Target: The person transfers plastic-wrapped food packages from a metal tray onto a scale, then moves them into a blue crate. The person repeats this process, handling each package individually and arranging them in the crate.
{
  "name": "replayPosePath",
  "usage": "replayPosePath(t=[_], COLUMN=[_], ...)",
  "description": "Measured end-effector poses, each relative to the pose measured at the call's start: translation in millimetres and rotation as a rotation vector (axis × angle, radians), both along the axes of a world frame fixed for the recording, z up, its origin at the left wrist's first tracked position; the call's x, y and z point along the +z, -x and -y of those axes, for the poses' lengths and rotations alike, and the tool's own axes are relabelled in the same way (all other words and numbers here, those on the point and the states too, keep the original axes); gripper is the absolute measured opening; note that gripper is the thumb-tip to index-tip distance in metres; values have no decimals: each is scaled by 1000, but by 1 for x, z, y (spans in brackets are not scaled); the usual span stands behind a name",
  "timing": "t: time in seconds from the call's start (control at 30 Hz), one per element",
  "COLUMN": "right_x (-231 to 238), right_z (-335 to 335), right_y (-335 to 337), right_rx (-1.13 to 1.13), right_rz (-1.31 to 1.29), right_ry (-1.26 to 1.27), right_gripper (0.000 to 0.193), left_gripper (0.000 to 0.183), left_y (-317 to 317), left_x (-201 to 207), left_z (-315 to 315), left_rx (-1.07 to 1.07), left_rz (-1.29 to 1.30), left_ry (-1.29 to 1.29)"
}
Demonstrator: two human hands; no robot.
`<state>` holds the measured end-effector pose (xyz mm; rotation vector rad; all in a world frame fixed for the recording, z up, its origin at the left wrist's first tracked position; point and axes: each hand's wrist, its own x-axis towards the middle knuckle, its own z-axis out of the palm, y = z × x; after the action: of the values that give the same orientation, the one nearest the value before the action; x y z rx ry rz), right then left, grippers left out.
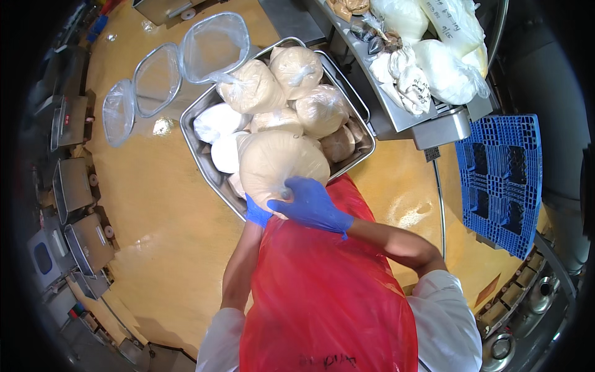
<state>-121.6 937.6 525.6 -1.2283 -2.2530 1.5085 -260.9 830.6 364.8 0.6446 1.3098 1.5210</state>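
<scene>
Pinching the gathered neck of a large tan-filled bag (279, 161) between the thumb and bent fingers of the blue-gloved right hand (310, 206); reaching against the bag's lower left side with the left hand (257, 212), mostly hidden, so cannot tell how far open. Held over the near end of a metal tub (209, 173), just before the red apron (328, 291), blocking sight of part of the load beneath. Around and behind it, inside the tub, smaller tan bags (254, 87) and white bags (219, 123). Beyond, to the left, clear-lined containers (214, 49); to the right, a loaded steel table (396, 118) and a blue pallet (498, 181).
</scene>
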Motion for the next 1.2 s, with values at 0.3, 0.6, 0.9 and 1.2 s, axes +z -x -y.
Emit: replayPosePath(t=[0.3, 0.6, 0.9, 1.2], right_x=[-67, -204, -324, -333], right_z=[-70, -98, -74, 0], right_y=[-14, -28, -114, -34], right_rx=[-3, -39, 107, -283], right_rz=[247, 406, 625, 401], right_ry=[130, -152, -122, -49], right_gripper=[61, 58, 45, 38], left_gripper=[55, 55, 66, 45], left_y=[-16, 25, 110, 205], left_x=[-59, -160, -247, -322], left_z=[-48, 17, 116, 97], left_rx=[5, -58, 54, -286], left_rz=[-5, -329, -973, -1316], left_ry=[66, 801, 1106, 915])
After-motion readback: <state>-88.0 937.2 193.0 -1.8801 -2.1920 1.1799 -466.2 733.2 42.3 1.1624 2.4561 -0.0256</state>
